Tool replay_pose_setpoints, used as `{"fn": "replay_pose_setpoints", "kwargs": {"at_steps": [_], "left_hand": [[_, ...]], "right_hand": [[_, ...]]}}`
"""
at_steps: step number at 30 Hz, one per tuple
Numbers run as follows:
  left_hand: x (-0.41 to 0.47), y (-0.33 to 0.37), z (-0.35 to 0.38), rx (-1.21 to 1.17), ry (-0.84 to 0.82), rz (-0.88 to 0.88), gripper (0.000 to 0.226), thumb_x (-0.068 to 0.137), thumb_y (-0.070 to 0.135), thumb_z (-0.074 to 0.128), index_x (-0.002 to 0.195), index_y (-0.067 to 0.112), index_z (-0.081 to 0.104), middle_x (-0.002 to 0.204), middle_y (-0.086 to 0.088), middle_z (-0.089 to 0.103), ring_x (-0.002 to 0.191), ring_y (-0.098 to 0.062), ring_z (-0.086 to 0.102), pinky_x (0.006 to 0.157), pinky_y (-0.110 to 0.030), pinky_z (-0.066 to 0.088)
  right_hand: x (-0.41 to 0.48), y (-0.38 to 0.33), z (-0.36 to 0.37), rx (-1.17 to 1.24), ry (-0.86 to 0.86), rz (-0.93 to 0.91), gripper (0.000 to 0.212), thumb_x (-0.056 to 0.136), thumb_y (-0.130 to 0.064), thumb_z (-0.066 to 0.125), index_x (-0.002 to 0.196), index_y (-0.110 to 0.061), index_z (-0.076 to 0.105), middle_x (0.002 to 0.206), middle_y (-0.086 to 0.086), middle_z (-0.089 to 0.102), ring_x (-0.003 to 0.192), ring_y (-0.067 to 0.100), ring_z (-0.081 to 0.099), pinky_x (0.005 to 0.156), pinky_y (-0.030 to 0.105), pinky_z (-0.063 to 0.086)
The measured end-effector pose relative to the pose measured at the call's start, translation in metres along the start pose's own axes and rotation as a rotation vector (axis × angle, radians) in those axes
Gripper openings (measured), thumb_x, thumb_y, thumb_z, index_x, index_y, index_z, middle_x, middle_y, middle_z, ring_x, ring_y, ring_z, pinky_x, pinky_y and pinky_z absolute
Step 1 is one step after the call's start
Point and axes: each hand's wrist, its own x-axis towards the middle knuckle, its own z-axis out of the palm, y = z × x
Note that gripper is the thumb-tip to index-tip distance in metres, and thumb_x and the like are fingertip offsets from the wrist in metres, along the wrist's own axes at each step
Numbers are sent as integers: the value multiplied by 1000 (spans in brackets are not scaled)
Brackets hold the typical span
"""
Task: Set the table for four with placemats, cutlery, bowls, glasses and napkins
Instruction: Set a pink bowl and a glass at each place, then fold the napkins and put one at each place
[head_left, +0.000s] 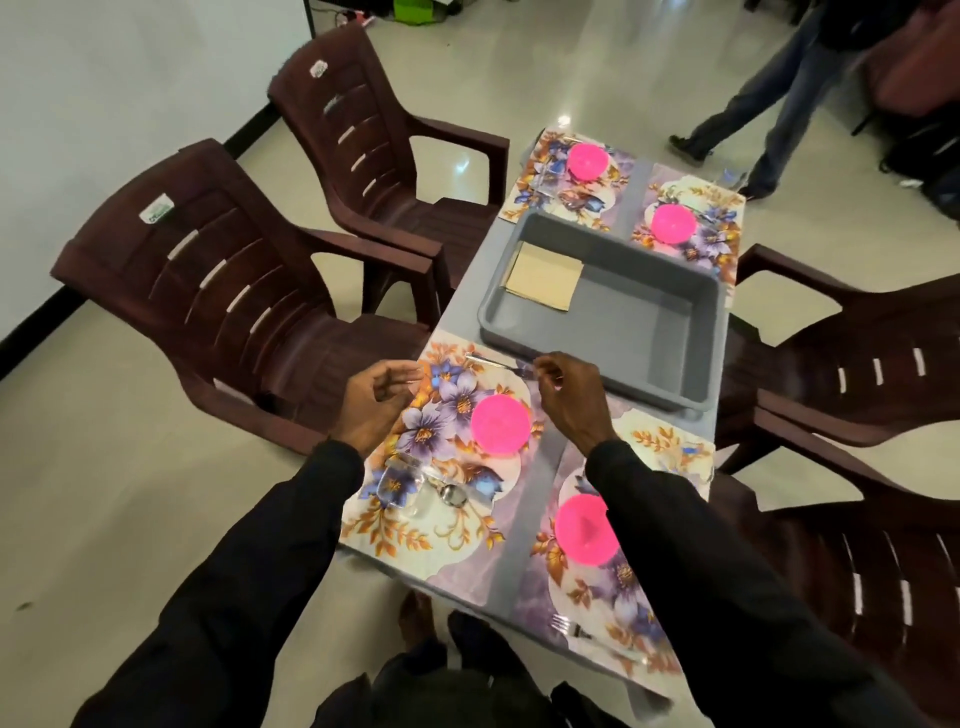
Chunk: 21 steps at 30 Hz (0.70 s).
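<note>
Table (540, 467) at centre frame, four places laid | left hand (376, 397) hovered loosely curled, empty, at lower-left placemat (447, 402) edge | cutlery piece (491, 359) lay left-to-right along its upper edge | right hand (569, 400), nearer, pinched its right end

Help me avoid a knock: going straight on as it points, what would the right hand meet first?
Probably the grey tub, at its near rim just beyond the right hand pinching the cutlery. Height is unclear; it might pass over.
</note>
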Motion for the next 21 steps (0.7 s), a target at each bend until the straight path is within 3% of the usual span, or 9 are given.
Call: {"fn": "replay_pose_setpoints", "kwargs": {"at_steps": [4,12,16,21], "left_hand": [[44,9,15,13,-33,-21,27,97,-3,62,123,0,65,115,-6,74,106,-16,71,91,-26,58],[109,23,53,-42,42,-74,33,93,-1,68,125,-4,64,119,-20,71,107,-23,71,95,-31,58],[135,19,68,-81,66,-113,30,93,-1,68,123,0,66,116,-15,73,108,-29,71,97,-39,57],[157,10,78,-109,94,-185,25,96,-1,65,120,4,67,111,-9,76,100,-25,73,93,-41,59]], "right_hand": [[47,24,-6,-48,-9,68,19,100,-11,57,106,-7,74,106,9,75,94,21,69,88,26,54],[138,74,1,-142,-46,115,22,99,-12,55,108,-6,73,106,13,75,93,28,69,85,36,57],[181,108,15,-256,-93,71,21,97,-11,56,110,-6,72,109,14,73,97,33,69,85,40,57],[220,146,38,-413,-246,3,21,93,-9,61,113,-3,66,113,17,67,104,37,62,84,42,53]]}}
